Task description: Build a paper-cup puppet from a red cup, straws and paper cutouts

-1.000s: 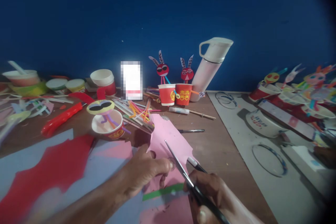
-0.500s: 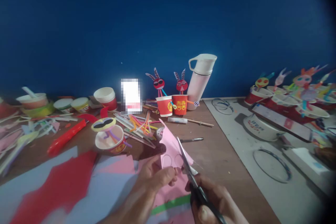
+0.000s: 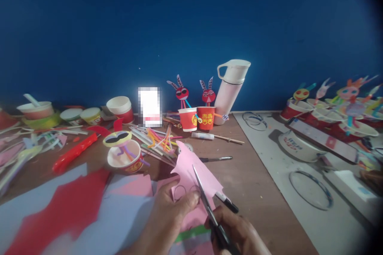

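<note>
My left hand pinches a piece of pink paper by its lower left part, the thumb lying on top. Two round outlines are drawn on this paper, and its far edge is cut ragged. In my right hand is a pair of scissors with black handles, fingers wrapped round the grips. Its blades lie across the pink paper, just right of the drawn circles; they look nearly closed. Below my hands are more pink sheets and a green strip. A black-capped pen lies partly under the paper's right edge.
Ahead stand two red cups with paper figures and a pink flask. Left are drinking straws, a yellow-faced figure cup, a red glue gun or cutter-like tool and red paper. A phone rests on a bowl at right.
The pink paper has shifted left and tilted flatter in my left hand. The scissors have moved slightly left and down with my right hand, uncovering the black-capped pen.
</note>
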The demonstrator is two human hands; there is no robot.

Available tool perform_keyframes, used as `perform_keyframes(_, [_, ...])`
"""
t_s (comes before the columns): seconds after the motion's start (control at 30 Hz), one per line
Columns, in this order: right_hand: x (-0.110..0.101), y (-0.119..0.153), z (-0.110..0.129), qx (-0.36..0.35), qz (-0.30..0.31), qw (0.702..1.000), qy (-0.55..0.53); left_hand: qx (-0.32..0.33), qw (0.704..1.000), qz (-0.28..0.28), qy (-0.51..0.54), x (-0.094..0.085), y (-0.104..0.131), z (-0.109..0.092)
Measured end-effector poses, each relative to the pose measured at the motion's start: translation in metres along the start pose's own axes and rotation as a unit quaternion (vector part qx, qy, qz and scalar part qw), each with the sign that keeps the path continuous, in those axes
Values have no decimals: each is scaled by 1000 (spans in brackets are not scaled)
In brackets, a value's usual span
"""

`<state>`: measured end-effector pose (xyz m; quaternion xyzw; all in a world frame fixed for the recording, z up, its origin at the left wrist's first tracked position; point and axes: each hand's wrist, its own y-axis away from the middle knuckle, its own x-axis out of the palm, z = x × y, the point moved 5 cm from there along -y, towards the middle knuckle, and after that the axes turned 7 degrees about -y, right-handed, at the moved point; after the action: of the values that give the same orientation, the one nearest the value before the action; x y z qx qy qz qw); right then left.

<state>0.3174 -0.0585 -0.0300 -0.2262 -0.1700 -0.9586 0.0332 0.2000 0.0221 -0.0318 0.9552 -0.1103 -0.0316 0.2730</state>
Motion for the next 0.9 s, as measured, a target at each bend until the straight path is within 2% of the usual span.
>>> perform_keyframes(0.3, [-5,-3,-9,35,31,997,-57,-55,996,70,17,-1,2,-4])
perform_keyframes(0.67, [-3,4,-7,-8,17,1000,-4,-69,993,92,-25,-8,-5,-1])
perform_keyframes(0.9, [-10,3,-18,-30,12,999,-11,-69,991,118,-1,-4,-3,-8])
